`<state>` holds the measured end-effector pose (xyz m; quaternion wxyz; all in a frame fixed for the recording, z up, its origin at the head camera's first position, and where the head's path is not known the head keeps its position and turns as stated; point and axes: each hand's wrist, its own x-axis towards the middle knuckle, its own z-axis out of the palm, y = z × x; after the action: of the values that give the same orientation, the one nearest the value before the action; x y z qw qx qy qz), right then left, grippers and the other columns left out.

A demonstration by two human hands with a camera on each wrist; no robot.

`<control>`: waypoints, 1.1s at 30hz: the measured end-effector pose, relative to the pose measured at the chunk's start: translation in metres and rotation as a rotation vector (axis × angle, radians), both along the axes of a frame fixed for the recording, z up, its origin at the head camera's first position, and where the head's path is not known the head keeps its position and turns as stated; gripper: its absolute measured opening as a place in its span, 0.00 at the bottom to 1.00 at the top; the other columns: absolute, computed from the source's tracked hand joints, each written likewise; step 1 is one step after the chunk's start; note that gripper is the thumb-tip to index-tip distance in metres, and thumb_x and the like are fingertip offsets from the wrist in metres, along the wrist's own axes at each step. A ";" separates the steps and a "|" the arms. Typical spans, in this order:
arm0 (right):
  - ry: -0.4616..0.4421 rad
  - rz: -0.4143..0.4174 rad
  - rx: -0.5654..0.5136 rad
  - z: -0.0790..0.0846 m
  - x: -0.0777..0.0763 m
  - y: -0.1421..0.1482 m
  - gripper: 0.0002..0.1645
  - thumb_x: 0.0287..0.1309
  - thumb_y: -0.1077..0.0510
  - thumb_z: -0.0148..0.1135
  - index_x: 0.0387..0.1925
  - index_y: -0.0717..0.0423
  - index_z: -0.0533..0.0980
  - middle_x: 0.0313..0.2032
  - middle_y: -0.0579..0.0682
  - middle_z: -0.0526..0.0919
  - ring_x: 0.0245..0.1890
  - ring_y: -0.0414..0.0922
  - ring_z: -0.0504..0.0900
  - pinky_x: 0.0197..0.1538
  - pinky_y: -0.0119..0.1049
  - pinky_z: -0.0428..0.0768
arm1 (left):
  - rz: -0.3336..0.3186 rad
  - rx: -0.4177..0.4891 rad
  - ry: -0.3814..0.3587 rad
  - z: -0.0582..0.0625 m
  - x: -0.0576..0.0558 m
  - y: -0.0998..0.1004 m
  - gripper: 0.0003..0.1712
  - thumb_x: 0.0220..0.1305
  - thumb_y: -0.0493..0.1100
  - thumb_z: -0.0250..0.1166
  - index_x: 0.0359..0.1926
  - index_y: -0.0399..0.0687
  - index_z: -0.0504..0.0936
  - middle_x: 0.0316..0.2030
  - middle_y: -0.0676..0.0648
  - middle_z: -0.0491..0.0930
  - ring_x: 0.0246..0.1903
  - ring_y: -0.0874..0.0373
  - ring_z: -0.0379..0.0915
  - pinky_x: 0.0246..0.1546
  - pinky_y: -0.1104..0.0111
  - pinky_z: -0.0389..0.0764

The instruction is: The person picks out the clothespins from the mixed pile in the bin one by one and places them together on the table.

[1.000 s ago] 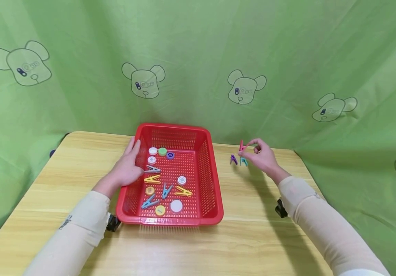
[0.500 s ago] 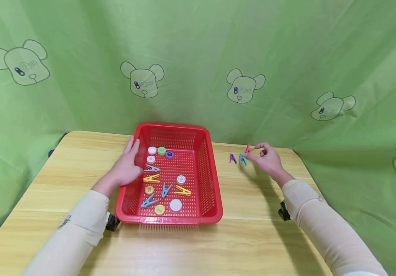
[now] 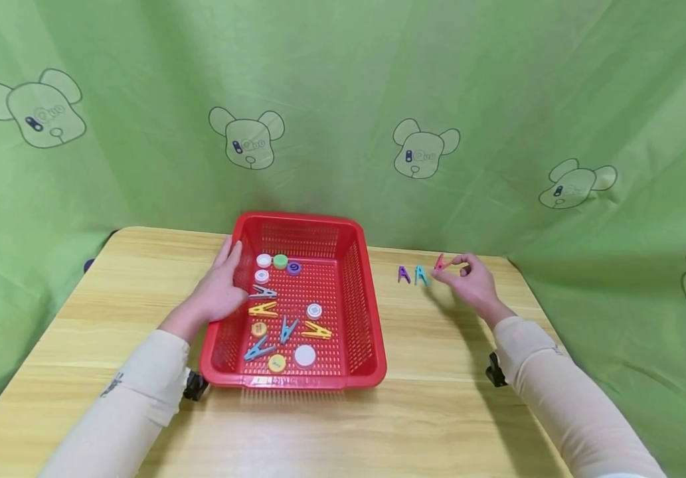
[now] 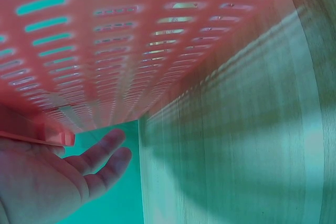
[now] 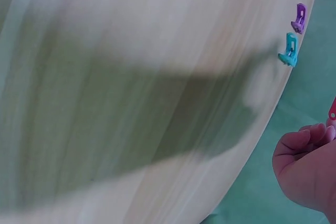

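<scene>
My left hand (image 3: 217, 292) holds the left rim of a red plastic basket (image 3: 372, 332); in the left wrist view two fingers (image 4: 107, 156) reach out below the rim. Between thumb and forefinger, my right hand (image 3: 471, 282) pinches a pink clothespin (image 3: 440, 262) over the back right of the table. Just left of it stand a teal clothespin (image 3: 420, 275) and a purple clothespin (image 3: 403, 274), side by side. The right wrist view catches only a bit of the pink clothespin (image 5: 332, 109) at its edge.
In the basket lie yellow clothespins (image 3: 317, 330), blue-grey clothespins (image 3: 287, 330) and several round caps, among them a white cap (image 3: 305, 356) and a green cap (image 3: 280, 261). A green curtain (image 3: 343, 99) hangs behind the wooden table (image 3: 438, 411).
My right hand has moved right and slightly nearer with the pink clothespin, away from the teal and purple ones. The left hand and basket have stayed in place.
</scene>
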<state>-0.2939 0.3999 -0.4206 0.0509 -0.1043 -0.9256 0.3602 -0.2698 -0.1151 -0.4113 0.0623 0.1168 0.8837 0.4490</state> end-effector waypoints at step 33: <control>-0.088 -0.056 0.051 -0.040 0.007 0.026 0.45 0.51 0.31 0.70 0.53 0.62 0.70 0.47 0.62 0.74 0.47 0.57 0.71 0.47 0.46 0.71 | -0.007 -0.031 0.036 -0.001 -0.002 -0.001 0.58 0.52 0.28 0.61 0.79 0.41 0.38 0.78 0.49 0.23 0.74 0.37 0.35 0.61 0.42 0.67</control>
<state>-0.2865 0.4259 -0.4606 0.0225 -0.1445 -0.9325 0.3301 -0.2716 -0.1157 -0.4127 0.0498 0.1270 0.8912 0.4327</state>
